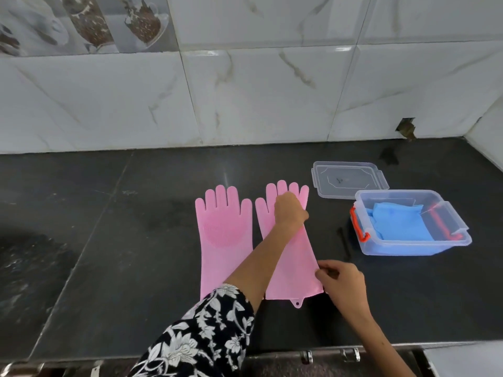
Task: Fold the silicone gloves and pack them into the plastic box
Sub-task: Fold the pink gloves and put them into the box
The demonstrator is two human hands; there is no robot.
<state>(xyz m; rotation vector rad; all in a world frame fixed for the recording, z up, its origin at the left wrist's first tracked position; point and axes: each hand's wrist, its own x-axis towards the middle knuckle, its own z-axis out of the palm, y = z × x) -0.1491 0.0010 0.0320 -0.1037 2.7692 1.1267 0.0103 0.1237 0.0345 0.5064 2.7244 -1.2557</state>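
Two pink silicone gloves lie flat side by side on the dark counter, fingers pointing toward the wall. The left glove (221, 235) is untouched, its bristled palm up. My left hand (290, 210) reaches across and presses on the right glove (295, 257) near the base of its fingers. My right hand (341, 281) pinches the right edge of that glove's cuff. The clear plastic box (411, 242) stands open to the right, with folded blue gloves (397, 221) inside it.
The box's clear lid (349, 179) lies flat behind the box. The box has orange-red side latches (360, 227). A white tiled wall (245, 99) backs the counter. The counter's front edge (326, 346) runs close to me, with metal hooks below.
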